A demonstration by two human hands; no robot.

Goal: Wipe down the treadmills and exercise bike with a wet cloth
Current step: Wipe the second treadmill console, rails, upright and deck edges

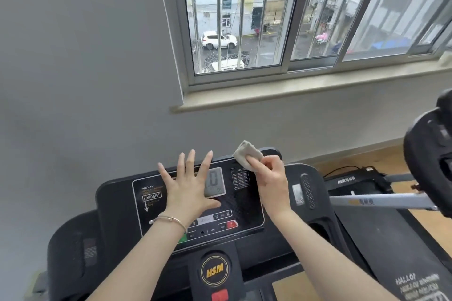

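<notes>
**Wet cloth near live treadmill buttons, a few worries**

The person was at the black treadmill console [117, 203] in the lower middle of the frame. The left hand [188, 186] had its fingers spread wide and looked laid flat on the panel, partly covering the display [215, 182]. The right hand [271, 178] was pinching a folded grey cloth [247, 154] between thumb and fingertips, right at the upper right corner of the panel, just above centre of the frame.

What I figured could go wrong:

- The display was showing a digit, so the console was probably powered. The left palm sat just above the button rows, with the red button [231, 224] below it. Leaning harder could press something and start the belt.
- A wet cloth dripping into the button seams or display edge would be bad news if it was too soaked.
- The cloth was only held by a small pinch at one corner, so a hard swipe could pull it loose.
- The bracelet [171, 219] on the left wrist could scrape the glossy panel.

The second treadmill [354, 183] at centre right looked untouched. I couldn't make out an exercise bike for sure.
</notes>
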